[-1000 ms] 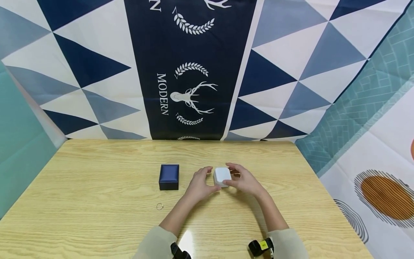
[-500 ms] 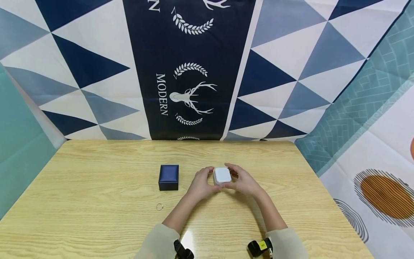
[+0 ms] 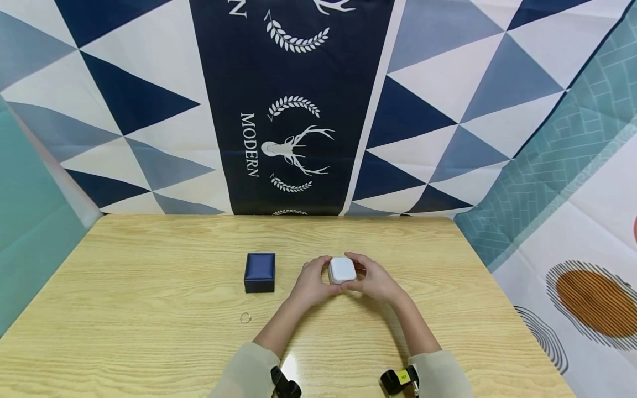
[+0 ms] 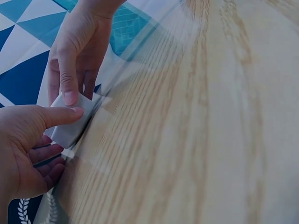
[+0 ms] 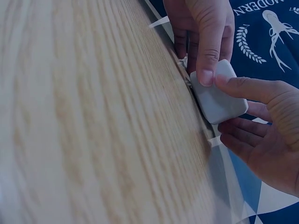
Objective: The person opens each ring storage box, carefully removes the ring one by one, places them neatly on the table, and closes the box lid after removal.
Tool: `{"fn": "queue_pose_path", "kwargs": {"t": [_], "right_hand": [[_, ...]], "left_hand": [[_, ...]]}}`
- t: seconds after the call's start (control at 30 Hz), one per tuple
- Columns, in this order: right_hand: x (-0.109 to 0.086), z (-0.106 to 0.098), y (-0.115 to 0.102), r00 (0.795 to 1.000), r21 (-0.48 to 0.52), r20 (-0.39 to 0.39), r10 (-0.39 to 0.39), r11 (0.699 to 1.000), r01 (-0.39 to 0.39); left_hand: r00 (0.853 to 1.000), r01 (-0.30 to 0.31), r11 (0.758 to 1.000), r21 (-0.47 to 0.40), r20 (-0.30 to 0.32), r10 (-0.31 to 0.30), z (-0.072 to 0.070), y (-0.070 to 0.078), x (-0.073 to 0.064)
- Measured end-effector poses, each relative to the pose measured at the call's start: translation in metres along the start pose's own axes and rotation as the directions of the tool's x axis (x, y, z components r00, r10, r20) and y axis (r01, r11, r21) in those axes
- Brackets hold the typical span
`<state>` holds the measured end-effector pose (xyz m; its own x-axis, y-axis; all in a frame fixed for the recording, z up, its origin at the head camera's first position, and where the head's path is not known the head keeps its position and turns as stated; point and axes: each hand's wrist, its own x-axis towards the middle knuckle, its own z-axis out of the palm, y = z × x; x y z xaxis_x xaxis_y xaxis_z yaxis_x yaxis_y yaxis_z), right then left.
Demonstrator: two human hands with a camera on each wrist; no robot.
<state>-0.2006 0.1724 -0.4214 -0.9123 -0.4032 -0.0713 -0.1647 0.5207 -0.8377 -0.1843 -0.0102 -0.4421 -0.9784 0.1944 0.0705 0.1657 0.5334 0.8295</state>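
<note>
White box (image 3: 342, 270) closed, gripped by left fingers (image 4: 65, 116), right fingers (image 5: 250, 88); blue box (image 3: 260, 271) closed, ring (image 3: 245, 321) outside

White "MODERN" (image 3: 249, 145) and, above, "N" (image 3: 237, 8) on the dark panel (image 3: 298, 74); yellow label (image 3: 403, 377) on the black right-wrist camera (image 3: 389, 382), too small to read

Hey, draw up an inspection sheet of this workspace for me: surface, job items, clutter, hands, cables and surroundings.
Surface: light wood-grain table, with a bright glare patch between the forearms.
Job items: small white box with rounded corners, between the two hands.
Clutter: dark blue box left of the hands; small ring nearer the person than that box.
Hands: left hand holds the white box's left side, right hand its right; both thumbs meet its near face.
Cables: nothing seen.
Surroundings: cloth with triangles and a stag panel behind the table; teal sheet at left.
</note>
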Motion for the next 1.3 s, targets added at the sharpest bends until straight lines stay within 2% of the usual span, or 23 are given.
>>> {"fn": "queue_pose_path", "kwargs": {"t": [0.83, 1.3], "right_hand": [[0.0001, -0.0027, 0.0012, 1.000, -0.009, -0.010, 0.015, 1.000, -0.015], [0.0002, -0.0031, 0.0041, 1.000, -0.013, 0.002, -0.015, 1.000, 0.015]], "left_hand": [[1.000, -0.001, 0.998, 0.065, 0.008, 0.001, 0.0039, 0.0012, 0.0028], [1.000, -0.009, 0.998, 0.064, -0.008, 0.009, 0.0051, -0.0006, 0.0014]]}}
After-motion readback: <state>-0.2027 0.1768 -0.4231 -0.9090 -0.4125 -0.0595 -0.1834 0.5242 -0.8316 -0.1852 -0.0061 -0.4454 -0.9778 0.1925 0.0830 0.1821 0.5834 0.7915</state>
